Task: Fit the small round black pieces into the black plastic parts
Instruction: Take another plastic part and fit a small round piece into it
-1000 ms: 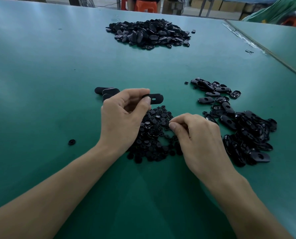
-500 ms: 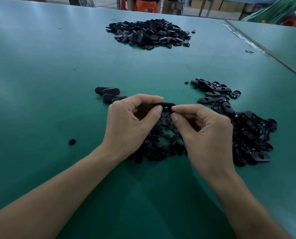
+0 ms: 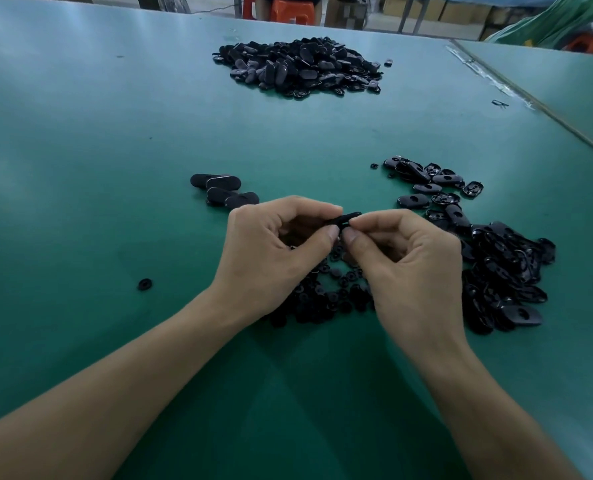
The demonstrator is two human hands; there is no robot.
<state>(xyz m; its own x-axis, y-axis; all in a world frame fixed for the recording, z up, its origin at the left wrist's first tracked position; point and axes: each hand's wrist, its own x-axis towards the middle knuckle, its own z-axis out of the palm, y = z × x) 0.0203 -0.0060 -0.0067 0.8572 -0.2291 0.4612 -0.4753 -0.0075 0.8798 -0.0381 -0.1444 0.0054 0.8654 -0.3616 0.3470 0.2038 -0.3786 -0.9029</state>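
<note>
Few seem done: short row of parts (image 3: 224, 190) | your left grip (image 3: 274, 252) and right grip (image 3: 407, 266) both pinch one black plastic part (image 3: 347, 217) | heap of parts (image 3: 502, 271), round pieces (image 3: 322, 301) left

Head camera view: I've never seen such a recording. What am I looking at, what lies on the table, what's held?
No machine: a person's two bare hands, filmed by a camera worn on their head, looking down. The left hand and right hand together pinch one oblong black plastic part; any round piece there is hidden. Under them, on the green table, lies a heap of small round black pieces. Around it lie a right pile of parts, a far pile and loose parts at left.
</note>
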